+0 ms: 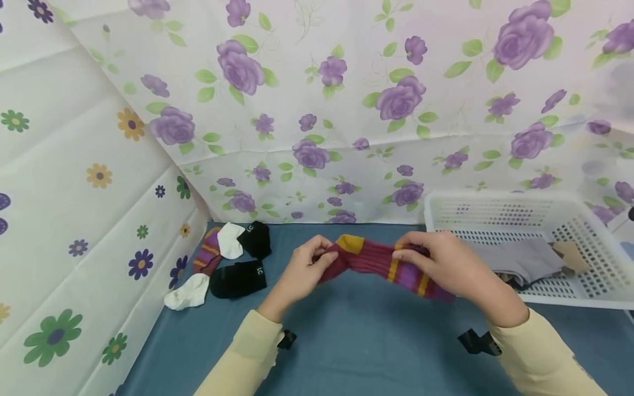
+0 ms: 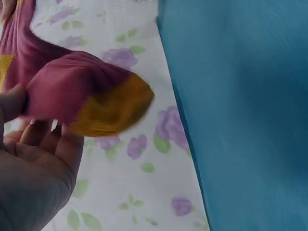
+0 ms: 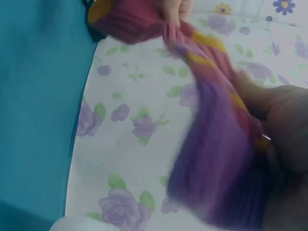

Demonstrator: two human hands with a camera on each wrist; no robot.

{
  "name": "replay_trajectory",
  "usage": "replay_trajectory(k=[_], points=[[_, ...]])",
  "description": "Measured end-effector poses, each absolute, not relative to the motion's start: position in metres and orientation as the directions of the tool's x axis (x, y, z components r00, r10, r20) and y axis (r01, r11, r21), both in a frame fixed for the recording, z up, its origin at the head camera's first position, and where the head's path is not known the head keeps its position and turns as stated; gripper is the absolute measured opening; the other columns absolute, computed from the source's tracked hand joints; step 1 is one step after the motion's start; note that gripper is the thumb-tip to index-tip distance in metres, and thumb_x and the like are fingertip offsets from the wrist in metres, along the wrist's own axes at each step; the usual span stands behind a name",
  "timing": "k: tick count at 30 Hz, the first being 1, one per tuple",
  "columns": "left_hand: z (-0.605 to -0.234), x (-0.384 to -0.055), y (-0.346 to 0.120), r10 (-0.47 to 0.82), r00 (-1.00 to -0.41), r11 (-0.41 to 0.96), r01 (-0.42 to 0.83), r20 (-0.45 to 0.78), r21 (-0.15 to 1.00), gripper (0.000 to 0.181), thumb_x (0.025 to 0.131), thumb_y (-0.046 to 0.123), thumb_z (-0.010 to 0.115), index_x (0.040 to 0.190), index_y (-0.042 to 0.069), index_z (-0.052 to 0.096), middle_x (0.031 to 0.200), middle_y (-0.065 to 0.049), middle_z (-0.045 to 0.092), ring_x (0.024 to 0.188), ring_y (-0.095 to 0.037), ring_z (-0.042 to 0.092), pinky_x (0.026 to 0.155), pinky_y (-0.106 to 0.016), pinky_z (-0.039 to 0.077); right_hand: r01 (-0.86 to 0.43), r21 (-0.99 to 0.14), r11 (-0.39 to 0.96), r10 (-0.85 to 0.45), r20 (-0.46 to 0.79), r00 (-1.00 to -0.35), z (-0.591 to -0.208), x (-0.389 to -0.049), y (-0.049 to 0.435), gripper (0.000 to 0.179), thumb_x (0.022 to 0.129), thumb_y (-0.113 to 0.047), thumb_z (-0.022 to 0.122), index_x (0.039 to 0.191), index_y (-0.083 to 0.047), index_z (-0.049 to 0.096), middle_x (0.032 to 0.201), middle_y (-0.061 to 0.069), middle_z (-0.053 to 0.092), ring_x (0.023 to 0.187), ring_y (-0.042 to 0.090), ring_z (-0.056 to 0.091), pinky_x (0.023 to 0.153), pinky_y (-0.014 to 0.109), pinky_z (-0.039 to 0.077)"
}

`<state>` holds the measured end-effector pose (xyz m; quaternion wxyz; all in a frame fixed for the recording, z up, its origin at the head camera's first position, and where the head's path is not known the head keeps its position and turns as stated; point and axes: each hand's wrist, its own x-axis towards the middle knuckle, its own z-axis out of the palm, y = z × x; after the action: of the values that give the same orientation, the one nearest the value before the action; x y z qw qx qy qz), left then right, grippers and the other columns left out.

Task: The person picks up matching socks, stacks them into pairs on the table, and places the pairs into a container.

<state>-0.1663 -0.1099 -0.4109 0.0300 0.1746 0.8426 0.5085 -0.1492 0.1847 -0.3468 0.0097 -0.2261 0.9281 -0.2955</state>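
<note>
A maroon sock (image 1: pixel 369 257) with yellow and purple stripes is stretched in the air between both hands, above the blue cloth. My left hand (image 1: pixel 303 267) pinches its foot part between thumb and fingers; in the left wrist view the yellow toe (image 2: pixel 118 108) hangs past the fingertips. With thumb and curled fingers, my right hand (image 1: pixel 441 261) grips the striped leg part. In the right wrist view the purple cuff end (image 3: pixel 216 159) droops below that hand, somewhat blurred.
At the left lie a similar striped sock (image 1: pixel 207 252), white socks (image 1: pixel 230 241) (image 1: pixel 187 292) and black socks (image 1: pixel 239 279) (image 1: pixel 256 240). A white plastic basket (image 1: pixel 614 275) at the right holds grey cloth (image 1: pixel 520 258) and a tan piece (image 1: pixel 572 257). Flowered sheets (image 1: pixel 317 110) rise behind the blue cloth (image 1: pixel 356 341).
</note>
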Motion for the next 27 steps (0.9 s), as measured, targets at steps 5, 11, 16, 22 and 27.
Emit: replay_trajectory(k=[5,11,16,22,27], points=[[-0.416,-0.172,-0.124,0.238,-0.960,0.392,0.234,0.148,0.890,0.028,0.094,0.046,0.049,0.097,0.020,0.060,0.063,-0.002,0.065,0.047,-0.020,0.055,0.045,-0.031,0.044,-0.359,-0.555,0.750,-0.455,-0.040,-0.889,-0.352,-0.149,0.190,0.033,0.077,-0.052,0.069,0.101,-0.029,0.067,0.078,-0.014,0.066,0.061,0.004,0.057,0.055,0.023,0.045],[-0.418,-0.173,-0.143,0.263,-0.964,0.429,0.154,0.040,0.890,0.034,0.074,0.054,0.071,0.089,0.024,0.070,0.067,-0.001,0.067,0.058,-0.021,0.061,0.055,-0.033,0.050,-0.376,-0.537,0.755,-0.467,-0.038,-0.883,-0.358,-0.151,0.197,0.012,0.078,-0.036,0.074,0.088,-0.030,0.071,0.078,-0.015,0.067,0.064,0.002,0.059,0.055,0.022,0.047],[-0.415,-0.170,-0.155,0.349,-0.931,0.505,0.088,-0.109,0.859,0.046,0.058,0.054,0.083,0.093,0.027,0.072,0.073,0.001,0.070,0.072,-0.020,0.063,0.063,-0.036,0.053,-0.361,-0.528,0.769,-0.434,-0.018,-0.901,-0.359,-0.152,0.204,0.003,0.080,-0.033,0.073,0.081,-0.031,0.072,0.074,-0.014,0.067,0.061,0.004,0.059,0.051,0.022,0.046],[-0.414,-0.166,-0.169,0.425,-0.880,0.574,0.082,-0.211,0.815,0.032,0.062,0.049,0.083,0.083,0.026,0.074,0.077,0.003,0.071,0.071,-0.018,0.063,0.060,-0.033,0.054,-0.283,-0.607,0.743,-0.398,-0.061,-0.915,-0.362,-0.151,0.209,0.006,0.086,-0.024,0.067,0.091,-0.026,0.071,0.084,-0.003,0.070,0.059,0.009,0.061,0.050,0.023,0.050],[-0.414,-0.167,-0.177,0.443,-0.880,0.591,0.140,-0.174,0.794,0.016,0.072,0.039,0.080,0.075,0.025,0.074,0.074,0.005,0.070,0.068,-0.016,0.060,0.060,-0.031,0.051,-0.335,-0.568,0.751,-0.392,0.024,-0.920,-0.369,-0.152,0.211,0.010,0.087,-0.017,0.067,0.089,-0.026,0.071,0.083,-0.005,0.068,0.063,0.010,0.058,0.053,0.024,0.047]])
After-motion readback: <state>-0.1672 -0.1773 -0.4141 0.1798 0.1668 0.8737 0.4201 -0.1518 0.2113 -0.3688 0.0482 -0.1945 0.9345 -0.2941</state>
